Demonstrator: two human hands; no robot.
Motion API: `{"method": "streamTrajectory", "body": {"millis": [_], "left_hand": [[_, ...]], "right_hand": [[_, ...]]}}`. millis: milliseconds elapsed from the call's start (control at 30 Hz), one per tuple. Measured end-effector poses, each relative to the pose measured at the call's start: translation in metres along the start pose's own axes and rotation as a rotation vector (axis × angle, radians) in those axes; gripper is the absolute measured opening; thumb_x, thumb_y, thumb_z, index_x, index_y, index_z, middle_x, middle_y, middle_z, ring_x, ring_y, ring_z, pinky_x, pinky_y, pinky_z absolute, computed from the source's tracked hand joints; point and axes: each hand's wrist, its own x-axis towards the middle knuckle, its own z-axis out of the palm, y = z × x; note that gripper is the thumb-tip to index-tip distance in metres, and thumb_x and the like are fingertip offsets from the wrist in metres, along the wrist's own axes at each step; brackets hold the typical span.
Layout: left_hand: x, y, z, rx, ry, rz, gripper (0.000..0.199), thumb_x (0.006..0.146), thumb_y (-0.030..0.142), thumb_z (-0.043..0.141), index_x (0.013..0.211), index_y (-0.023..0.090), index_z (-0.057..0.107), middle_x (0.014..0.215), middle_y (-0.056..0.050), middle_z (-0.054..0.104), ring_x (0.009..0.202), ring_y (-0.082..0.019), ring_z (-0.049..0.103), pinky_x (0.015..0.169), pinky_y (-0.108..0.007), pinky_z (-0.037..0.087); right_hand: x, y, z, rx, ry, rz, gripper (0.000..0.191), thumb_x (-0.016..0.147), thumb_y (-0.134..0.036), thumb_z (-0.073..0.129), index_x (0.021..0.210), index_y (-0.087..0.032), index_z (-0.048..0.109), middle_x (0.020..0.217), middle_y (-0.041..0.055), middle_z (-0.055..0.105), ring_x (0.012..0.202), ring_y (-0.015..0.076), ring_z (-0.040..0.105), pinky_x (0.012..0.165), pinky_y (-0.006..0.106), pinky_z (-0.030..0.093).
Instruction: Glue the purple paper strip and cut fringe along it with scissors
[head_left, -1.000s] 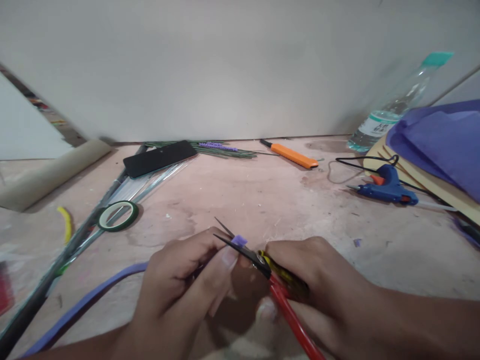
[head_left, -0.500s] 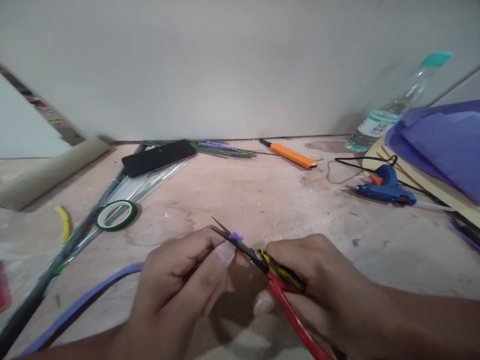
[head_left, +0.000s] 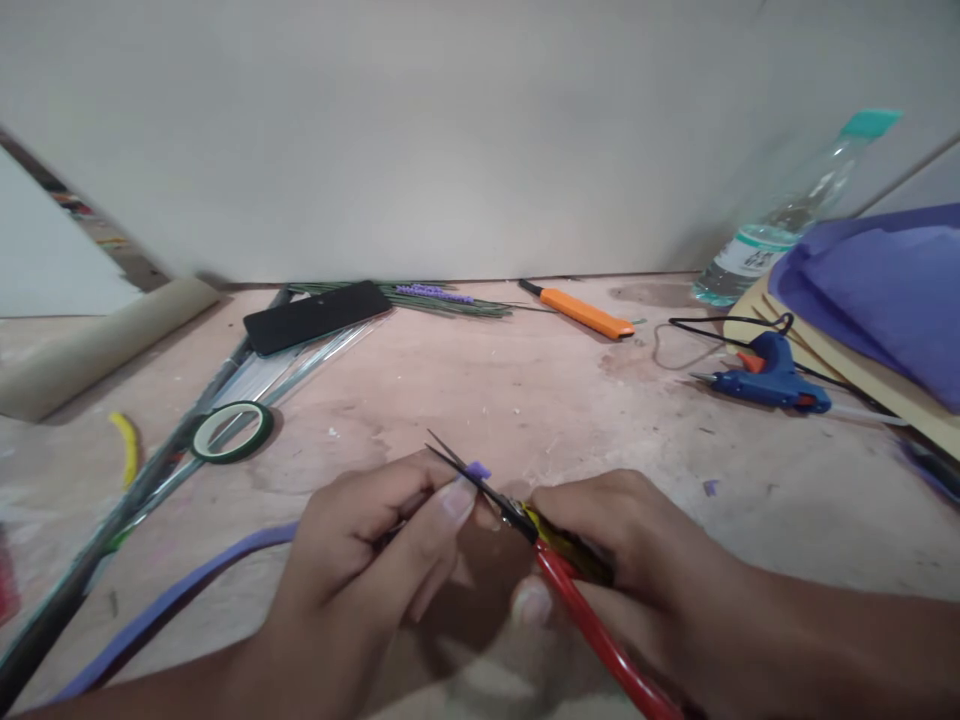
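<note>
My left hand (head_left: 382,550) pinches a purple paper strip (head_left: 202,585), whose long tail curves down to the lower left. The strip's small end shows between the scissor blades at my left fingertips. My right hand (head_left: 637,560) is closed around scissors (head_left: 551,560) with red and yellow handles and dark blades. The blades point up and left, slightly apart at the tips, and cross just beside my left thumb. Part of the strip is hidden inside my left fist.
Leftward lie a green tape roll (head_left: 232,432), a phone (head_left: 319,315), a brown paper roll (head_left: 105,345) and green stems (head_left: 472,305). An orange cutter (head_left: 585,312) rests by the wall. Rightward are a blue glue gun (head_left: 772,380), a bottle (head_left: 780,230) and purple sheets (head_left: 885,300).
The scissor blades have come closer together across the purple strip's end. Both hands have stayed almost in place.
</note>
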Motion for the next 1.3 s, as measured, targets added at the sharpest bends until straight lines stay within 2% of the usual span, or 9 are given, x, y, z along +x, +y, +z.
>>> {"method": "streamTrajectory", "body": {"millis": [133, 233, 333, 500, 667, 867, 1033, 1167, 1300], "left_hand": [[0.002, 0.002, 0.000, -0.071, -0.018, -0.059, 0.045, 0.109, 0.055, 0.070, 0.079, 0.021, 0.072, 0.058, 0.004, 0.052, 0.054, -0.012, 0.048, 0.052, -0.022, 0.041], [0.003, 0.003, -0.001, -0.075, -0.020, -0.049, 0.038, 0.109, 0.052, 0.070, 0.088, 0.022, 0.079, 0.056, 0.005, 0.051, 0.052, -0.010, 0.044, 0.050, -0.020, 0.038], [0.003, 0.001, -0.001, -0.029, -0.008, -0.021, 0.040, 0.110, 0.046, 0.068, 0.079, 0.021, 0.075, 0.054, 0.005, 0.054, 0.052, -0.010, 0.047, 0.051, -0.018, 0.039], [0.006, 0.005, 0.003, 0.053, 0.018, 0.001, 0.037, 0.107, 0.038, 0.066, 0.077, 0.019, 0.075, 0.050, 0.005, 0.054, 0.048, -0.009, 0.048, 0.048, -0.018, 0.037], [0.006, 0.006, 0.005, 0.018, 0.017, 0.017, 0.033, 0.105, 0.035, 0.065, 0.079, 0.020, 0.076, 0.048, 0.008, 0.051, 0.046, -0.008, 0.044, 0.048, -0.017, 0.037], [0.011, 0.006, 0.003, 0.014, 0.054, 0.024, 0.034, 0.104, 0.034, 0.066, 0.073, 0.020, 0.073, 0.048, 0.007, 0.051, 0.045, -0.008, 0.042, 0.045, -0.019, 0.031], [0.019, 0.013, 0.001, 0.120, 0.126, 0.080, 0.033, 0.103, 0.037, 0.063, 0.079, 0.020, 0.077, 0.047, 0.008, 0.048, 0.043, -0.009, 0.040, 0.045, -0.021, 0.032], [0.020, 0.012, 0.001, 0.197, 0.074, 0.122, 0.036, 0.105, 0.038, 0.062, 0.076, 0.020, 0.074, 0.052, 0.007, 0.051, 0.050, -0.010, 0.048, 0.053, -0.022, 0.040], [0.019, 0.009, 0.001, 0.188, 0.013, 0.100, 0.034, 0.109, 0.038, 0.060, 0.083, 0.019, 0.072, 0.053, 0.008, 0.054, 0.047, -0.008, 0.044, 0.049, -0.022, 0.034]], "right_hand": [[0.002, -0.003, -0.003, 0.166, -0.069, 0.038, 0.034, 0.106, -0.047, 0.074, 0.087, -0.020, 0.065, 0.085, -0.0025, 0.062, 0.075, 0.0140, 0.054, 0.069, 0.027, 0.044], [0.002, -0.007, -0.004, 0.297, -0.116, 0.013, 0.034, 0.108, -0.051, 0.074, 0.097, -0.019, 0.074, 0.101, 0.0000, 0.069, 0.088, 0.0162, 0.062, 0.080, 0.028, 0.049], [0.000, -0.008, -0.005, 0.375, -0.153, -0.006, 0.035, 0.109, -0.055, 0.075, 0.104, -0.021, 0.078, 0.105, -0.0004, 0.070, 0.092, 0.0163, 0.062, 0.087, 0.027, 0.050], [0.001, -0.004, -0.005, 0.253, -0.134, 0.054, 0.047, 0.105, -0.066, 0.074, 0.098, -0.019, 0.073, 0.089, -0.0016, 0.063, 0.079, 0.0153, 0.053, 0.075, 0.028, 0.045], [0.003, -0.002, -0.002, 0.177, -0.085, 0.081, 0.060, 0.100, -0.077, 0.072, 0.088, -0.018, 0.069, 0.086, 0.0001, 0.058, 0.074, 0.0157, 0.050, 0.066, 0.029, 0.041], [0.002, -0.006, -0.003, 0.095, -0.065, 0.110, 0.056, 0.100, -0.071, 0.074, 0.082, -0.019, 0.065, 0.078, -0.0021, 0.056, 0.069, 0.0145, 0.046, 0.062, 0.028, 0.038], [0.009, -0.003, -0.019, -0.022, 0.123, 0.136, 0.060, 0.098, -0.075, 0.072, 0.077, -0.020, 0.062, 0.072, -0.0017, 0.051, 0.068, 0.0167, 0.046, 0.059, 0.029, 0.036], [0.017, 0.008, -0.025, -0.004, 0.206, 0.106, 0.057, 0.098, -0.073, 0.074, 0.077, -0.021, 0.060, 0.070, -0.0027, 0.052, 0.064, 0.0161, 0.048, 0.056, 0.028, 0.036], [0.018, 0.015, -0.020, 0.065, 0.216, 0.062, 0.057, 0.100, -0.072, 0.073, 0.077, -0.022, 0.055, 0.066, -0.0049, 0.050, 0.058, 0.0140, 0.047, 0.053, 0.026, 0.035]]}}
